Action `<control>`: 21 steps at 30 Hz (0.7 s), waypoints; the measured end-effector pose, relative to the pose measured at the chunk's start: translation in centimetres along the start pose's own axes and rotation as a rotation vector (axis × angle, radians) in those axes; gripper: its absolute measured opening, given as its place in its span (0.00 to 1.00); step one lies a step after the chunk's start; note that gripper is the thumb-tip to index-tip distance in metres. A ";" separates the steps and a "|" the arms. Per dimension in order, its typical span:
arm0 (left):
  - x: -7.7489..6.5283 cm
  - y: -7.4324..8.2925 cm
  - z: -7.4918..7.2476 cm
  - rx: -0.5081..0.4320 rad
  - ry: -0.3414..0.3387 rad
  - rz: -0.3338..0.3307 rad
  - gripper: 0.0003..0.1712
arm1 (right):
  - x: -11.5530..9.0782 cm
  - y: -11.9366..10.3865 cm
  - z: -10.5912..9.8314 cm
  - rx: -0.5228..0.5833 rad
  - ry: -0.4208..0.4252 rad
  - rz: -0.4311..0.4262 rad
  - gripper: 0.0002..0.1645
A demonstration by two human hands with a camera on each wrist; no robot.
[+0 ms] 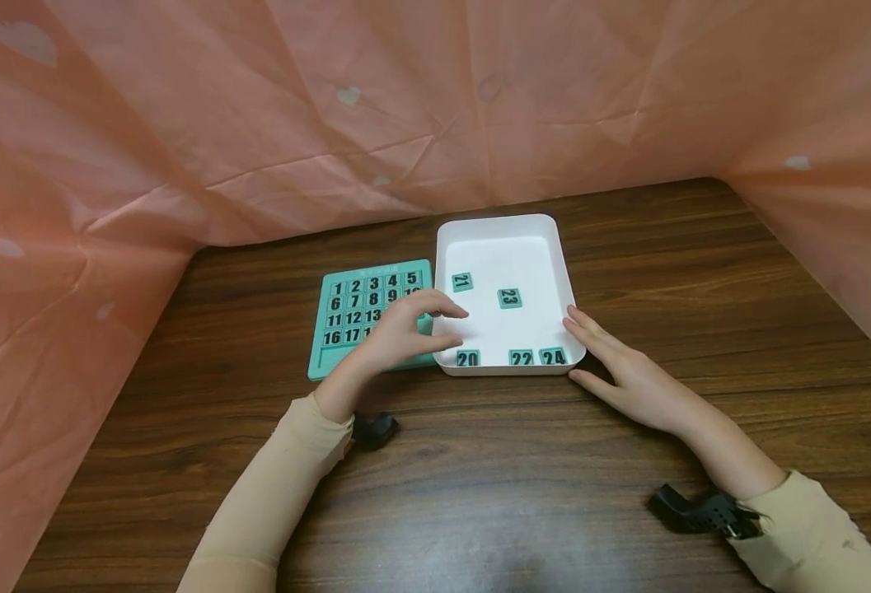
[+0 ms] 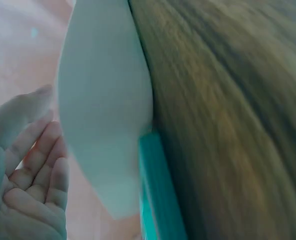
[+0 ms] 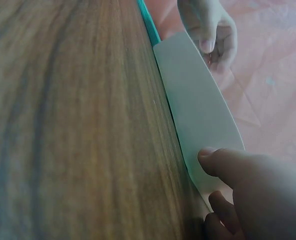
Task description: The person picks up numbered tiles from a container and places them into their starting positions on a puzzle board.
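Observation:
A white tray (image 1: 505,247) holds several green number tiles. Tile 21 (image 1: 462,282) and tile 23 (image 1: 509,298) lie turned sideways on its floor; tile 20 (image 1: 468,358), tile 22 (image 1: 521,357) and tile 24 (image 1: 553,356) are along the near wall. My left hand (image 1: 404,329) reaches over the tray's left edge, thumb and fingers spread apart with nothing between them. Beneath it is a green number board (image 1: 331,362), partly hidden. My right hand (image 1: 631,383) touches the tray's near right corner, its thumb (image 3: 213,159) against the near wall and its fingers along the right side.
All this stands on a dark wooden table (image 1: 479,461). Pink cloth (image 1: 376,123) with pale hearts hangs behind and at the sides. The board shows rows of numbers from 1 onward, with a bare green strip at its near edge. Each wrist carries a black camera mount (image 1: 690,509).

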State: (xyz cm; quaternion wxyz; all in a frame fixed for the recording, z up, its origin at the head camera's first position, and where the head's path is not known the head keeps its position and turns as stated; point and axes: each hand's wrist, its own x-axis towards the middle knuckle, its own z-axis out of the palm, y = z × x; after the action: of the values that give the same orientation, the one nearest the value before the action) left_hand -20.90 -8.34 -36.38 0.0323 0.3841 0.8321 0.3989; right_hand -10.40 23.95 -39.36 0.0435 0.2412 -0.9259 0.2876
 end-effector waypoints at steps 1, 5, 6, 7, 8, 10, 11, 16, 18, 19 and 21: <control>0.2 0.0 0.2 0.000 -0.014 -0.004 0.18 | 0.0 0.0 0.0 -0.001 0.001 -0.002 0.41; 0.8 0.1 1.0 0.020 -0.055 -0.008 0.17 | 0.0 0.0 0.1 -0.002 -0.001 -0.001 0.41; 0.9 0.0 1.1 0.027 -0.065 -0.002 0.17 | 0.0 0.0 0.2 -0.001 -0.002 -0.002 0.41; 1.1 0.0 1.3 0.039 -0.075 0.006 0.18 | 0.0 0.0 0.2 -0.002 -0.002 -0.002 0.41; 1.2 0.0 1.4 0.052 -0.086 0.017 0.18 | 0.0 0.0 0.2 -0.002 -0.001 -0.002 0.41; 1.3 -0.1 1.5 0.080 -0.111 0.042 0.20 | 0.0 0.0 0.2 -0.006 0.001 -0.003 0.41; 1.4 0.0 1.6 0.091 -0.124 0.053 0.20 | 0.0 0.0 0.2 -0.007 0.002 -0.004 0.41; 1.6 -0.1 1.8 0.164 -0.196 0.052 0.19 | 0.0 0.0 0.1 -0.014 0.007 -0.007 0.41; 1.6 -0.2 1.8 0.187 -0.220 0.042 0.18 | 0.0 -0.1 0.2 -0.014 0.007 -0.005 0.41; 1.6 -0.2 1.8 0.195 -0.232 0.042 0.18 | 0.0 0.0 0.2 -0.014 0.006 -0.005 0.41; 1.7 -0.2 1.9 0.212 -0.250 0.045 0.17 | -0.1 -0.1 0.2 -0.010 0.004 -0.002 0.41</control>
State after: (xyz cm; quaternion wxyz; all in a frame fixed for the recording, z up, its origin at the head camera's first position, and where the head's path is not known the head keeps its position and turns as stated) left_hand -21.51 -6.08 -37.33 0.0856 0.4505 0.8502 0.2584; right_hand -10.31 23.84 -39.48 0.0469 0.2415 -0.9269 0.2834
